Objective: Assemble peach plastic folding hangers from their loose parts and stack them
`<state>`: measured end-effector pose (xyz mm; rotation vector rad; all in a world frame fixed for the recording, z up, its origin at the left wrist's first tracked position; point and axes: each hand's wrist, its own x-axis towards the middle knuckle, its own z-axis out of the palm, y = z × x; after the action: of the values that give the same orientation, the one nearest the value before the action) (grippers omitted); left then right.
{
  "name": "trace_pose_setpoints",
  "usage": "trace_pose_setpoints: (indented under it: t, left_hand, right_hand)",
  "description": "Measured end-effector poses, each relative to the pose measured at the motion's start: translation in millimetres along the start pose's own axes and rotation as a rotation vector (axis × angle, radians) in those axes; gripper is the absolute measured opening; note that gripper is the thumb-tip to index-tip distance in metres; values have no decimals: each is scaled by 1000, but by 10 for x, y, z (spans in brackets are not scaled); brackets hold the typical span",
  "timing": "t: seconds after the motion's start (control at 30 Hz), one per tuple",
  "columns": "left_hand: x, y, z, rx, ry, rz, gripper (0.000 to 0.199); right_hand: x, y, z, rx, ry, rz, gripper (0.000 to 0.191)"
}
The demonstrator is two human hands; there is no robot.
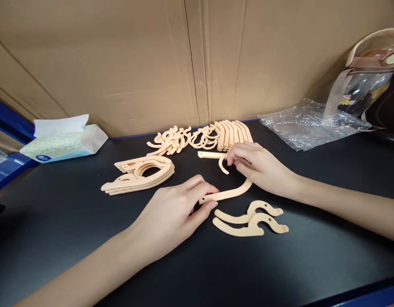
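My left hand pinches the near end of a beige plastic folding-hanger frame between thumb and fingers. My right hand is closed around the far side of this bent frame, hiding part of it. A small hook curls out beside the right fingertips; how it joins the frame is hidden. Just nearer to me lie two loose S-curved hanger arms, side by side on the black table. Left of the hands, several folded hangers are stacked flat.
At the back lie a pile of loose hooked arms, several hooks and a row of bent frames. A tissue pack stands left. Crumpled clear plastic and a handled bottle are at right, before a cardboard wall.
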<state>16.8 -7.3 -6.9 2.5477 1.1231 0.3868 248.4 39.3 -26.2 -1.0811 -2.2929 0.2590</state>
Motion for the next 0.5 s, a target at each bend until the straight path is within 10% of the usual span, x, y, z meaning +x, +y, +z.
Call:
trace_pose_setpoints:
  t: [0.5]
  left_hand:
    - [-3,-73,68,192,149,139,22]
  right_hand:
    - [-15,2,21,52,19,103,29]
